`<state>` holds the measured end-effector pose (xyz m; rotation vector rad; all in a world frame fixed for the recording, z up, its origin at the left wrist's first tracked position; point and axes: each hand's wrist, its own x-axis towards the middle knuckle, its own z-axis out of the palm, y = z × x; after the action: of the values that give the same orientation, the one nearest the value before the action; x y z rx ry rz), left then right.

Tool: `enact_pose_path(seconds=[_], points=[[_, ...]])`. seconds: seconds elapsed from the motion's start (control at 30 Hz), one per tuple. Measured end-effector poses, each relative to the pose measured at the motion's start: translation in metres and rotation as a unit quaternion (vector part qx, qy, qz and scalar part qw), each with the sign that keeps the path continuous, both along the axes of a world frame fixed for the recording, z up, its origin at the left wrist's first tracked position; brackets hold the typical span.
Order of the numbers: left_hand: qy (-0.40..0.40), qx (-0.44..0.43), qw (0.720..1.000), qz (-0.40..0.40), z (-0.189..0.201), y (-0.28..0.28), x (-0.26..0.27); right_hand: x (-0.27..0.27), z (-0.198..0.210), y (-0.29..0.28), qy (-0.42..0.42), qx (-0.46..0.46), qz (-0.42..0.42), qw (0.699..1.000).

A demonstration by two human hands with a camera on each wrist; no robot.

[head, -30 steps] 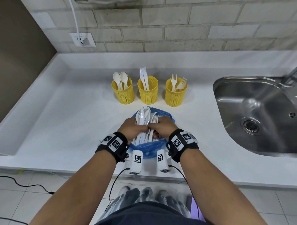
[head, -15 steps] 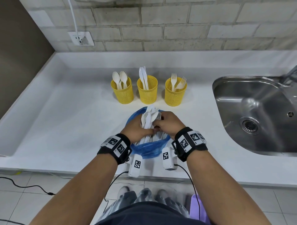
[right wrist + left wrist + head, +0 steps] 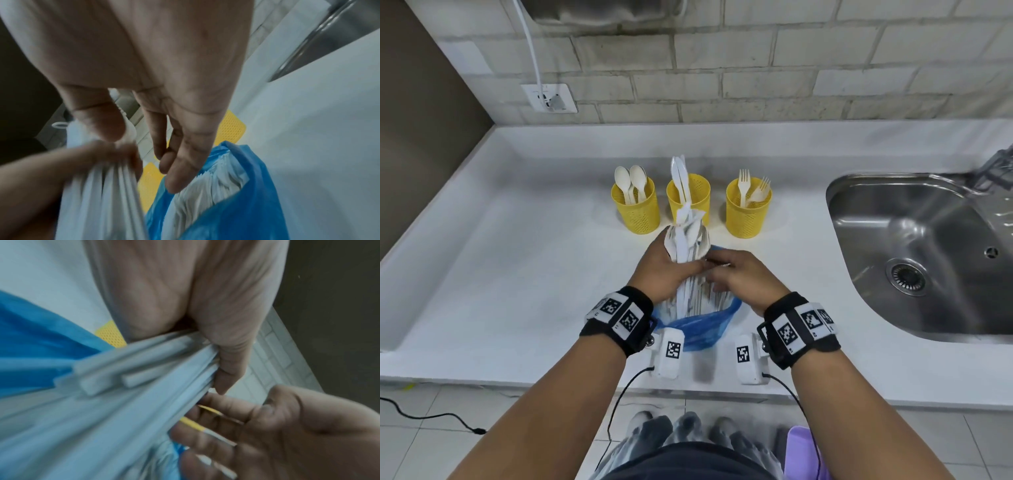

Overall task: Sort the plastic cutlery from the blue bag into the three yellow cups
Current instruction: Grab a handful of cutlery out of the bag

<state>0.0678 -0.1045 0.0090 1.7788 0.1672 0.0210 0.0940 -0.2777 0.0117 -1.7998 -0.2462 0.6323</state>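
- Many pieces of white cutlery (image 3: 686, 260) form one bundle, long axis running away from the person, heads toward the three yellow cups (image 3: 636, 205).
- Left hand (image 3: 666, 270) curls round the bundle's middle; handles below the grip sit in the blue bag (image 3: 702, 329).
- Right hand (image 3: 739, 281), fingers loosely extended, touches the handles beside that grip.

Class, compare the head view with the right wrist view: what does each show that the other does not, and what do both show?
Only the head view shows what the three yellow cups hold: spoons, knives and forks; also the sink basin and drain, and the wall socket.

Only the right wrist view shows cutlery still packed inside the blue bag, and the right hand from the palm side.

Both show the left hand gripping the cutlery bundle.
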Motion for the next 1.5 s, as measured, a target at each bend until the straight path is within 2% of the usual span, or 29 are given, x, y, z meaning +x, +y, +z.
enact_pose_path(seconds=[0.13, 0.23, 0.33, 0.63, 0.73, 0.8, 0.9, 1.0, 1.13, 1.27, 1.33, 1.5], points=[[-0.032, -0.107, 0.994, 0.021, 0.022, -0.01, 0.008, -0.005, 0.004, 0.012, -0.028, -0.02, 0.068, 0.997], [-0.036, -0.154, 0.987, 0.027, 0.034, -0.023, 0.01, -0.004, 0.006, 0.021, -0.043, 0.04, 0.012, 0.998], [-0.049, -0.148, 0.987, 0.033, 0.037, -0.03, 0.011, 0.0, 0.006, 0.023, -0.088, 0.052, -0.028, 0.994], [-0.087, -0.081, 0.993, 0.024, 0.048, -0.037, 0.016, 0.003, 0.002, 0.034, -0.122, 0.048, -0.148, 0.98], [-0.089, -0.061, 0.994, 0.014, 0.053, -0.037, 0.017, 0.004, 0.003, 0.031, -0.114, 0.058, -0.153, 0.98], [-0.094, -0.081, 0.992, 0.024, 0.055, -0.034, 0.018, 0.006, 0.003, 0.029, -0.112, 0.06, -0.14, 0.982], [-0.156, -0.092, 0.98, 0.083, 0.068, -0.024, 0.02, 0.006, 0.006, 0.021, -0.122, 0.052, -0.122, 0.984], [-0.174, -0.024, 0.979, 0.101, 0.096, -0.016, 0.025, 0.007, 0.004, 0.015, -0.158, 0.026, -0.087, 0.983], [-0.132, 0.137, 0.982, -0.001, 0.114, -0.011, 0.029, 0.012, 0.003, 0.02, -0.196, -0.01, -0.066, 0.978], [-0.213, 0.264, 0.941, -0.011, 0.113, -0.013, 0.026, 0.012, 0.013, 0.024, -0.206, 0.029, -0.086, 0.974], [-0.241, 0.285, 0.928, -0.006, 0.113, -0.011, 0.026, 0.011, 0.019, 0.026, -0.212, 0.041, -0.083, 0.973], [-0.169, 0.257, 0.951, -0.004, 0.12, -0.008, 0.024, 0.012, 0.018, 0.027, -0.188, 0.024, -0.099, 0.977]])
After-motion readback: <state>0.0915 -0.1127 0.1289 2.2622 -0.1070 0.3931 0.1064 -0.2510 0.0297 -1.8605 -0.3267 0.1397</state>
